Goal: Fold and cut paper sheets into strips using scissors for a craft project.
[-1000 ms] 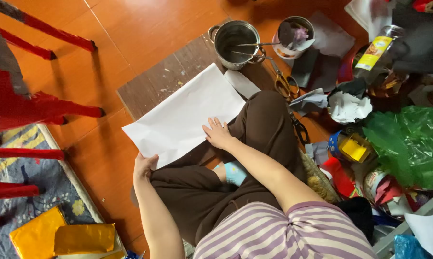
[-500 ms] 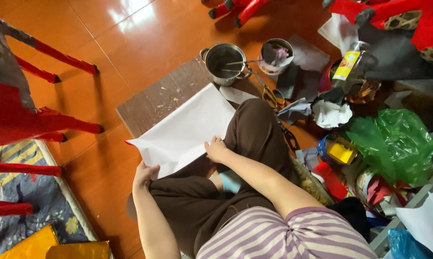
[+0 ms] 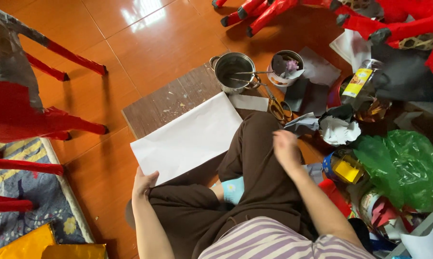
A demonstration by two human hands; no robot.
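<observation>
While the right hand [image 3: 286, 146] hovers open, the left hand's [image 3: 143, 184] grip pinches smooth white paper [image 3: 187, 139].

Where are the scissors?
The scissors lie on the floor right of the white paper, just below the metal pot, ahead of the right hand.

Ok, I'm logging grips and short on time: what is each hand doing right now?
Left hand: closed on the near corner of the white paper sheet.
Right hand: holds nothing, blurred above the knee; open or closed cannot be told.
</observation>
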